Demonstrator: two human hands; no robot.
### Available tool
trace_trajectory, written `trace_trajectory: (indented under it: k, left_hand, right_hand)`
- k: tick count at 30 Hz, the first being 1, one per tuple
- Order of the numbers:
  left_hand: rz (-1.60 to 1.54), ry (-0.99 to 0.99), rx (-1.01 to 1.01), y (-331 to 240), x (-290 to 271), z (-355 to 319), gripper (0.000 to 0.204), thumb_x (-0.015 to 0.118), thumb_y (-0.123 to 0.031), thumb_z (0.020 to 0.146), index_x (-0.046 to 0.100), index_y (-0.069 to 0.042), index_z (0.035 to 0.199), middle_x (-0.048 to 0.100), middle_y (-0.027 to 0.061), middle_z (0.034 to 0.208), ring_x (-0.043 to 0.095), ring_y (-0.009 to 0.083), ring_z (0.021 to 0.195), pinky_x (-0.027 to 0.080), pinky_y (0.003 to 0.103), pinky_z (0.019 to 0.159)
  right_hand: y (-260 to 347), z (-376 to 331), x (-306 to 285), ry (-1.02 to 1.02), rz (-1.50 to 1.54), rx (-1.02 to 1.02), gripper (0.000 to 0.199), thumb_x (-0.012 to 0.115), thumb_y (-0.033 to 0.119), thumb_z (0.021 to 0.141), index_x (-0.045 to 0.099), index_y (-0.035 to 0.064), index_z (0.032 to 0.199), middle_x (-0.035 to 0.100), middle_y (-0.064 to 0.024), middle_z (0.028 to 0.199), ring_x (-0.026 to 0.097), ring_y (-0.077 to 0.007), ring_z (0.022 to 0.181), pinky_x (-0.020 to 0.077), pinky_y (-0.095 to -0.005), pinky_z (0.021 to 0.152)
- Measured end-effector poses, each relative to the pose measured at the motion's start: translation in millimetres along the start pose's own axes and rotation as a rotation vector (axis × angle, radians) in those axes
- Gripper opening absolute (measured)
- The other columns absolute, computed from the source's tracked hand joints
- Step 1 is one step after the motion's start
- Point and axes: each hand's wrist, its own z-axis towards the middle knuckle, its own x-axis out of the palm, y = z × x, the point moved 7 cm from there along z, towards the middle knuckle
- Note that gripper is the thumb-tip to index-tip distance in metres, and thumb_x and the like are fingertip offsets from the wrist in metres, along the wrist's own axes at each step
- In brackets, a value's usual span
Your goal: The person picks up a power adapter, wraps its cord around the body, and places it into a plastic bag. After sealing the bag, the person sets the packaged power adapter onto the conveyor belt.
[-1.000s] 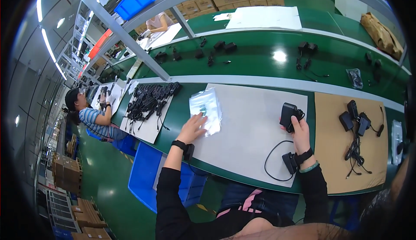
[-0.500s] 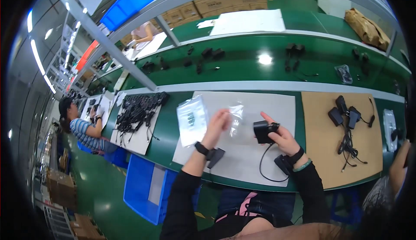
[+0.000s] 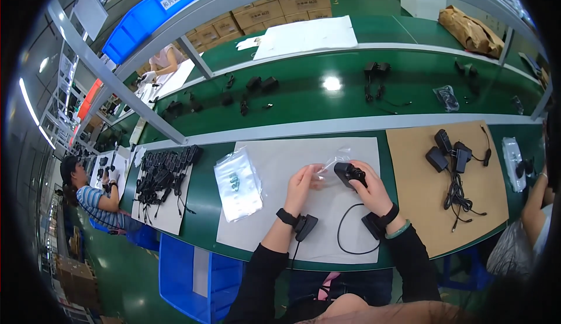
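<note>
My right hand (image 3: 375,190) grips a black power adapter (image 3: 345,172) over the grey-white work sheet (image 3: 263,242). Close to its left, my left hand (image 3: 304,186) pinches a clear plastic bag (image 3: 336,160). The bag's far edge stands up just behind the adapter; whether the adapter is partly inside it, I cannot tell. A stack of clear bags (image 3: 238,183) lies on the sheet's left part. Each wrist wears a black strap with a small black box, the left box (image 3: 305,228) and the right box (image 3: 373,226), and a cable loops between my arms.
To the left lies a heap of black adapters with cables (image 3: 160,175). Several adapters (image 3: 447,151) with a cable bundle rest on brown board (image 3: 403,207) at right. Beyond the metal rail (image 3: 234,134) are more adapters. A blue bin (image 3: 181,277) stands lower left; co-workers sit either side.
My left hand has brought the plastic bag up to the adapter, which my right hand has turned. The bag was lying flat on the sheet before. The whole view has shifted.
</note>
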Motion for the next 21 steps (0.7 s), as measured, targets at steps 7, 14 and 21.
trace_trajectory:
  k: [7,14,21]
  left_hand:
    - [0.413,-0.107,0.217,-15.7,6.5,-7.2,0.019,0.054,-0.016,0.089,0.064,-0.001,0.097,0.065,0.0051,0.091,0.059,0.0099,0.072,0.045,0.02,0.063]
    - [0.264,-0.082,0.195,-7.4,-5.5,-2.7,0.019,0.055,-0.018,0.089,0.064,-0.003,0.097,0.065,0.0031,0.091,0.056,0.0079,0.07,0.043,0.019,0.061]
    - [0.08,-0.031,0.027,6.5,5.5,2.8,0.02,0.055,-0.019,0.089,0.061,-0.004,0.101,0.064,0.003,0.095,0.056,0.0069,0.072,0.042,0.019,0.06]
  right_hand:
    - [7.4,0.9,-0.3,-0.003,-0.104,-0.024,0.037,0.054,0.002,0.081,0.047,-0.0018,0.117,0.048,-0.015,0.124,0.048,-0.028,0.113,0.0372,-0.0311,0.095]
    - [17.3,-1.1,-8.8,-0.12,-0.248,-0.091,0.038,0.056,0.005,0.082,0.046,-0.0009,0.118,0.047,-0.0151,0.124,0.047,-0.0311,0.114,0.037,-0.033,0.096]
    - [-13.8,-4.4,-5.3,-0.141,-0.06,0.142,0.033,0.052,0.009,0.088,0.047,-0.0003,0.119,0.056,-0.01,0.11,0.056,-0.0193,0.095,0.0484,-0.0271,0.076]
